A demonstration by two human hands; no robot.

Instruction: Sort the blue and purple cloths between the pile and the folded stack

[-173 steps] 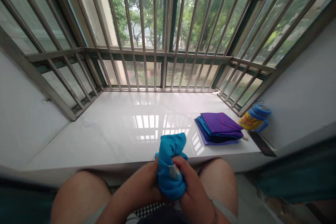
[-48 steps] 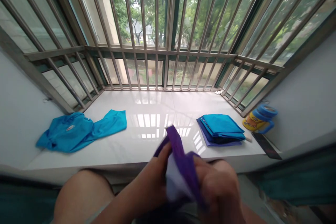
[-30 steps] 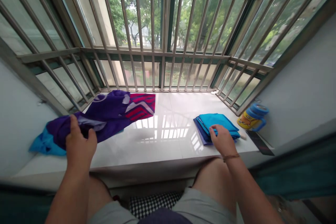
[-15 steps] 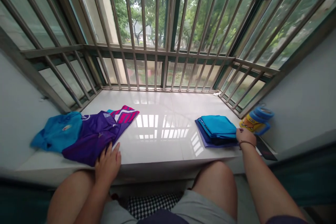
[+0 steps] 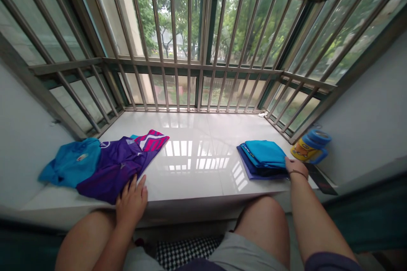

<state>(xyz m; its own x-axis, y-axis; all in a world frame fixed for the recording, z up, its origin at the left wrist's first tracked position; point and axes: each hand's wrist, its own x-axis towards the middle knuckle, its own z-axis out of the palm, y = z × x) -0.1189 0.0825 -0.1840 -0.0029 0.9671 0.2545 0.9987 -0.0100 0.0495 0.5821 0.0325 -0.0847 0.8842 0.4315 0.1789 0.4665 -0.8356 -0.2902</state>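
My left hand [image 5: 132, 199] lies at the sill's front edge with its fingers spread, the fingertips touching the lower right part of a crumpled purple jersey [image 5: 116, 165]. A turquoise garment [image 5: 73, 161] lies against the jersey's left side, and a pink-and-purple striped piece of cloth [image 5: 154, 140] shows at its far right end. Over on the right, my right hand [image 5: 296, 167] is closed at the right edge of a stack of folded clothes [image 5: 265, 152], bright blue on top with dark blue and purple layers beneath. Its fingertips are partly hidden.
A white glossy sill [image 5: 190, 182] carries everything, with window bars [image 5: 189, 42] around its far side. A blue-and-yellow handled bottle [image 5: 310, 146] stands by the right wall. Near it lies a flat dark object [image 5: 321, 180]. My knees are against the sill front.
The view has tilted very slightly. Both hands stay at the same places, and the clothes lie as before.
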